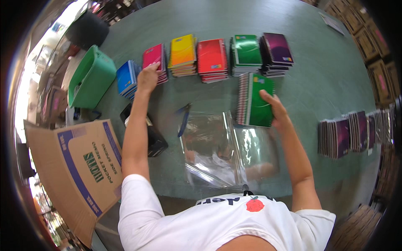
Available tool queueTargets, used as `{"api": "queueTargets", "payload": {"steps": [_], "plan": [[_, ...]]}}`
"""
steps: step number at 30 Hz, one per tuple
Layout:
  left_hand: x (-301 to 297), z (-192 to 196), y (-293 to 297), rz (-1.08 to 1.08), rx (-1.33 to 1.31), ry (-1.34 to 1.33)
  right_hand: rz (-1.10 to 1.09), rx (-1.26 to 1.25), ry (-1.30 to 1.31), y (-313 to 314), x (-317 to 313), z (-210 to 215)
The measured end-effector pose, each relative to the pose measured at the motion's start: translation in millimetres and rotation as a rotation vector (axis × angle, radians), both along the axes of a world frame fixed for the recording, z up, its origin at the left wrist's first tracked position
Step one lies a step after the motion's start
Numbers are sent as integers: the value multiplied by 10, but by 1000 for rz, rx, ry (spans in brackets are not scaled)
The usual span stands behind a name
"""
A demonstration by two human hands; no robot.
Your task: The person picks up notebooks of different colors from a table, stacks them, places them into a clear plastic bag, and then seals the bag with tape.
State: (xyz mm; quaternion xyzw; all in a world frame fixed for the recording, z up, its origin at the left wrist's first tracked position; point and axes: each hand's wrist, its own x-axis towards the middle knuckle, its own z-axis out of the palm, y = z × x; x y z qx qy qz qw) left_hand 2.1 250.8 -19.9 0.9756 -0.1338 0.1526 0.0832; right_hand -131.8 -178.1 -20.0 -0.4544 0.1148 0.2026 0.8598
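My right hand grips a small stack of side-spiral notebooks, with a green notebook on top and its thumb across the cover. At the near end of the pink notebook stack, my left hand has its bent fingers closed on the top pink notebook; some fingertips are hidden. Further stacks stand in a row: blue notebooks, yellow notebooks, red notebooks, green notebooks and purple notebooks. Clear plastic bags lie flat between my arms.
Blue-handled nippers lie beside the bags. A black object is partly under my left forearm. At left are a green bin and an open cardboard box. Bundled purple notebooks line the table's right side.
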Motion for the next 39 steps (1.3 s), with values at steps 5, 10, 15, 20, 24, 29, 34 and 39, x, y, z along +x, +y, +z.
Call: {"api": "queueTargets", "payload": {"steps": [5,10,15,20,24,29,34,39], "plan": [[-22,90,-106,-74,96,-15,112,-69,50,-46,-131,-83],[14,271,-104,-51,212,-24,115,-110,118,-248,-351,-62],[-6,943,-620,281,-72,-120,31,-148,77,-704,-632,-138],[-749,1184,-2202,-781,-349,-144,-115,297,144,-775,-670,-124],[-820,773,-3130,-1205,84,-47,-43,204,123,-1220,-1043,-535],[68,340,-3791,-666,28,-321,-221,300,215,-1142,-1362,-376],[-41,589,-4116,-611,361,-70,-283,267,190,-1174,-1522,-321],[-63,576,-4059,-537,102,-287,-148,255,132,-1157,-1397,-300]]}}
